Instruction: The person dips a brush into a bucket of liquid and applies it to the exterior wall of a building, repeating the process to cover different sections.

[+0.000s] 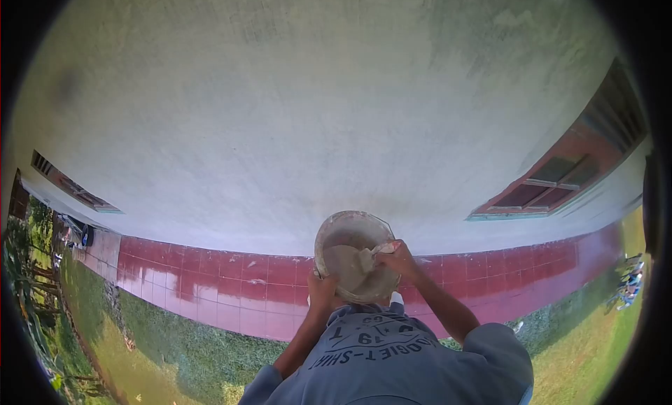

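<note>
Before a pale mottled wall (280,139), a round grey bucket (350,229), best kept steady, is gripped at its rim by the left hand (322,291), a flat pale tool (367,261), perhaps a brush, being pinched over its mouth by the right hand (399,259).

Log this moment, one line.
left grip: on bucket edge | right grip: holding tool, head inside bucket | ahead: pale wall

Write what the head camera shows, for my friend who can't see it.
A person's left hand grips a round bucket by its edge, while the right hand holds a small tool, maybe a brush, inside it. Beyond are a big pale wall with windows, red floor tiles and grass.
</note>
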Motion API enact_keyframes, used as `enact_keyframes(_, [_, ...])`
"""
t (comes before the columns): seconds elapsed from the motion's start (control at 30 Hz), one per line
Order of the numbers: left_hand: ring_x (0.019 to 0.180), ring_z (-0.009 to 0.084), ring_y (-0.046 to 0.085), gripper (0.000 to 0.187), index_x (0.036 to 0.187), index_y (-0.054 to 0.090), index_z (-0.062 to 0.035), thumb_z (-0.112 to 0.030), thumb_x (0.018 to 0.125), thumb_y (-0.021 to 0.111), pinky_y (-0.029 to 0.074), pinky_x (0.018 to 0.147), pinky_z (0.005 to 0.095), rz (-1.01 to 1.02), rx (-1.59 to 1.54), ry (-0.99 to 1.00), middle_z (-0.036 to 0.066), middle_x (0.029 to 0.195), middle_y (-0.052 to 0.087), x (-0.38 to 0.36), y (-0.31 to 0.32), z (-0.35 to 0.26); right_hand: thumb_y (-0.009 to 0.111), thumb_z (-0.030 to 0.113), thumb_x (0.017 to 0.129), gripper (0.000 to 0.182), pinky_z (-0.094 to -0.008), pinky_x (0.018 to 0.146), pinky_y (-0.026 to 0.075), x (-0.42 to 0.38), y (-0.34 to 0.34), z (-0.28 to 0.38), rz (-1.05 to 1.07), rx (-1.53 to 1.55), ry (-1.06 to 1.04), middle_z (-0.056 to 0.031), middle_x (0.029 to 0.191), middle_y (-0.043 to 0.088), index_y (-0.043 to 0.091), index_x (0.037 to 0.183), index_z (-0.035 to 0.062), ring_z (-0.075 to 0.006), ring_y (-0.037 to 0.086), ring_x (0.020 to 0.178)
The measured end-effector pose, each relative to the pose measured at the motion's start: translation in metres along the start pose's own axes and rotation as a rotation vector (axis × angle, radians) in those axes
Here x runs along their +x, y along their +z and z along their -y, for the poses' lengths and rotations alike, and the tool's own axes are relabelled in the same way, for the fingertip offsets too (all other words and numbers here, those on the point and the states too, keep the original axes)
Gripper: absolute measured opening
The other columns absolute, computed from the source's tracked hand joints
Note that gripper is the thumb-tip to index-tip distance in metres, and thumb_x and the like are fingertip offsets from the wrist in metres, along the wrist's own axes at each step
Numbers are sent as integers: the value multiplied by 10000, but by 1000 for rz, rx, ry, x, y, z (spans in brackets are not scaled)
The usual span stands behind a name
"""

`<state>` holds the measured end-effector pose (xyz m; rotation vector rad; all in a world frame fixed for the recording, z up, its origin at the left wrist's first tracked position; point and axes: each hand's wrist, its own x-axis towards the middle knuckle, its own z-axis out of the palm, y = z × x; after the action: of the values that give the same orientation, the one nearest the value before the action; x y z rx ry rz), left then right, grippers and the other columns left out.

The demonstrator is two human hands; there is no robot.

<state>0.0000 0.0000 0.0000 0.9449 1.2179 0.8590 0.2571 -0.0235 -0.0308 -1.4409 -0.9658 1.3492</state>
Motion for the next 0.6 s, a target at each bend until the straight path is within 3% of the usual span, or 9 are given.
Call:
enact_keyframes(0.07, [837,247,689,454,1186,604,94,16,739,612,566,711,363,-31,-123,-55,153,1007,673,3,3,-5,757,147,796,232,-326,751,579,0,7,-1,-141,-420,-95,-90,892,755,754,981,7,-160,708,819])
enact_keyframes(0.17, [832,249,689,430,1166,610,98,25,742,601,567,709,365,-14,-190,-63,150,1004,673,-25,33,-8,767,152,787,281,-328,756,573,-30,-14,7,-177,-451,-75,-91,900,755,747,1016,-8,-154,704,826])
enact_keyframes(0.23, [836,247,689,426,1165,609,98,29,745,598,564,708,361,-35,-172,-18,148,1003,674,-17,24,-15,767,157,795,308,-333,777,574,-19,-3,11,-148,-398,-175,-108,925,758,745,1055,-7,-160,706,850])
enact_keyframes(0.37, [842,245,692,434,1171,606,95,32,742,602,558,710,351,-19,-177,18,143,998,675,-7,20,5,794,149,791,335,-329,816,570,-16,-9,12,-69,-305,-157,-112,985,764,743,1085,-3,-168,716,899])
enact_keyframes(0.47, [845,246,694,453,1186,598,83,41,736,601,564,701,348,-18,-184,44,139,995,672,-9,19,3,775,103,814,323,-340,803,598,-18,-5,33,-127,-448,-203,-116,986,751,724,1107,-24,-188,722,913])
enact_keyframes(0.53, [852,212,675,477,1205,614,68,60,729,597,548,741,325,-29,-247,-34,120,1004,687,-20,24,-14,720,52,858,296,-358,778,634,-14,-7,39,-58,109,-33,-143,983,733,687,1134,-50,-220,728,909])
enact_keyframes(0.6, [855,215,676,479,1209,609,70,71,730,592,548,739,328,-40,-275,-45,120,1010,685,-24,23,-22,697,35,871,285,-365,769,645,-9,-16,57,-32,208,-38,-160,985,726,674,1140,-56,-233,730,901])
